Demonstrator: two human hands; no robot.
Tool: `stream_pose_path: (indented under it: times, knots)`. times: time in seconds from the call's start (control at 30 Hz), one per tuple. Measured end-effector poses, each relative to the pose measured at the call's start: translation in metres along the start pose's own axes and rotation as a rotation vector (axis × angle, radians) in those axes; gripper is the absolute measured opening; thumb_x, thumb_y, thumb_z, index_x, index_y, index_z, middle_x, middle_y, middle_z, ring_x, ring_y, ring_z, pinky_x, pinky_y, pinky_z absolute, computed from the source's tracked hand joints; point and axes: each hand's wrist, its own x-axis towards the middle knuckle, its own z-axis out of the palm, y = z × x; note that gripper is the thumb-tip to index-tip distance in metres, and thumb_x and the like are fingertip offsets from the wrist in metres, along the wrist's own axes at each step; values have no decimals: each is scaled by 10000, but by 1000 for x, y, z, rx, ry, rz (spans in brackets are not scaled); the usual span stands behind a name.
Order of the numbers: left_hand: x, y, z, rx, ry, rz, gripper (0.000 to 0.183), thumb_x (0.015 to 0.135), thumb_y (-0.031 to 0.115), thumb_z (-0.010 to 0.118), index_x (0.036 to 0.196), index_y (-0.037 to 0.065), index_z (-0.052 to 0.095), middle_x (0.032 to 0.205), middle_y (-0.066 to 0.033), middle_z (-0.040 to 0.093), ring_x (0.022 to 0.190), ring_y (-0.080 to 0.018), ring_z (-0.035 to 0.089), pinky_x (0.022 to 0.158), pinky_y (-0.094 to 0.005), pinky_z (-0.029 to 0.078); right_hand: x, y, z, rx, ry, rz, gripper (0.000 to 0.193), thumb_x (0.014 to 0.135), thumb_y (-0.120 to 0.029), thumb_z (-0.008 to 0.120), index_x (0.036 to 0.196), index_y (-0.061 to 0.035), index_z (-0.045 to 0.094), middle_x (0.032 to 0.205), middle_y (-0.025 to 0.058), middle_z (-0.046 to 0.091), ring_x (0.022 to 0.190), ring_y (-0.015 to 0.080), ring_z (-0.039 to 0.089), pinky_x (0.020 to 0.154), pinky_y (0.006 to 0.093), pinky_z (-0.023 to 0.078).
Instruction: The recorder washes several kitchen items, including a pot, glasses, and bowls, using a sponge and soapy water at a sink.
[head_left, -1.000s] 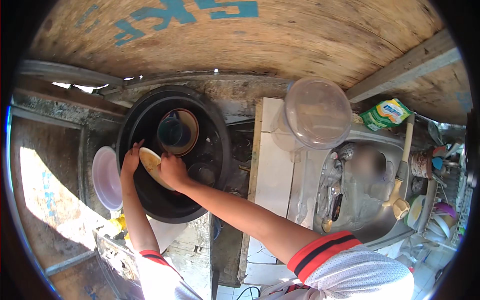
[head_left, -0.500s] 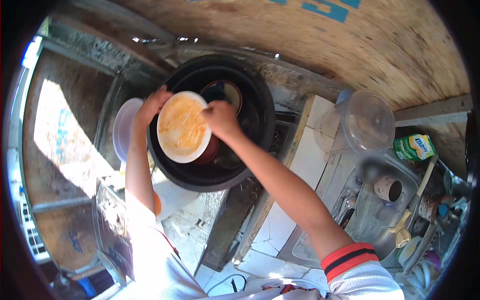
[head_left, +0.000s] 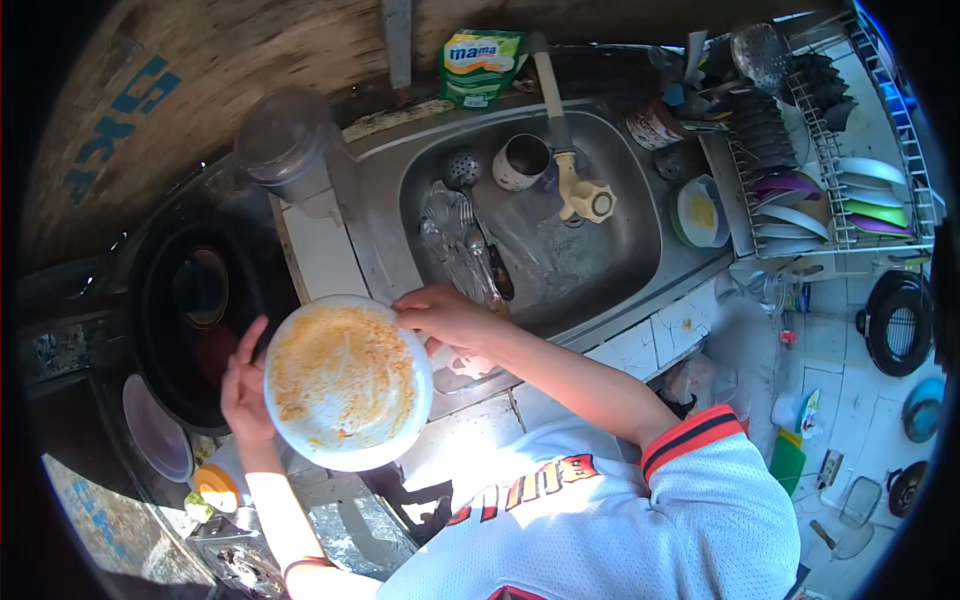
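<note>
A round white plate [head_left: 345, 400], its surface smeared with orange sauce or food residue, is held up between me and the sink. My right hand [head_left: 452, 322] grips its upper right rim. At the plate's left edge is my left hand [head_left: 246, 390], with its fingers apart; whether they touch the rim I cannot tell. Behind the left hand stands a large black tub [head_left: 150, 300] with a dark round dish inside. The steel sink [head_left: 630, 240] lies beyond my right hand, holding spoons and forks, a speckled mug [head_left: 520, 162] and a slotted ladle [head_left: 461, 169].
A cream faucet [head_left: 582, 195] juts over the sink. A green pouch [head_left: 480, 70] leans behind it, and a clear lidded container [head_left: 290, 140] stands left of the basin. On the right, a wire dish rack [head_left: 835, 245] holds plates and bowls. A pinkish basin [head_left: 157, 428] sits beside the tub.
My view has swung right toward the sink and rack. The plate has moved away from above the black tub toward the sink counter, still in my right hand.
</note>
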Motion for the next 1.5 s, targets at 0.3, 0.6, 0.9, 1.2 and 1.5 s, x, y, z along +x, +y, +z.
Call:
stream_pose_path:
  times: [0.3, 0.6, 0.9, 1.2, 1.5]
  knots:
    - [87, -164, 111, -119, 273, -193, 507, 963, 244, 341, 1390, -29, 337, 1313, -175, 504, 1210, -279, 493, 1034, -397, 387, -56, 85, -165, 270, 292, 21, 119, 827, -105, 588, 880, -12, 642, 833, 74, 652, 711, 162, 658, 625, 326, 590]
    - [142, -181, 100, 51, 354, -361, 391, 984, 251, 292, 1150, -8, 532, 1159, -149, 596, 1080, -257, 571, 968, -385, 439, -2, 142, -193, 288, 346, 6, 168, 849, -99, 586, 1009, -68, 625, 947, 46, 643, 831, 164, 644, 606, 366, 562]
    - [185, -217, 84, 256, 453, -433, 393, 944, 304, 392, 1105, 9, 596, 1092, -123, 642, 1002, -236, 615, 891, -346, 467, -1, 125, -208, 348, 601, -5, 550, 850, -110, 619, 1370, -105, 442, 1035, 63, 623, 797, 151, 619, 521, 327, 506]
    - [208, -265, 86, 357, 394, -387, 349, 922, 266, 444, 1102, 15, 606, 1065, -99, 644, 974, -195, 609, 864, -307, 458, -6, 122, -252, 246, 742, -101, 575, 833, -79, 629, 1371, -36, 431, 1045, 126, 640, 802, 161, 615, 581, 315, 493]
    - [210, -310, 111, 295, 267, -380, 329, 940, 298, 426, 1020, 26, 595, 995, -82, 639, 934, -176, 608, 824, -314, 468, 4, 157, -321, -52, 858, -218, 432, 819, -86, 671, 1236, -39, 569, 970, 79, 651, 828, 142, 612, 654, 287, 491]
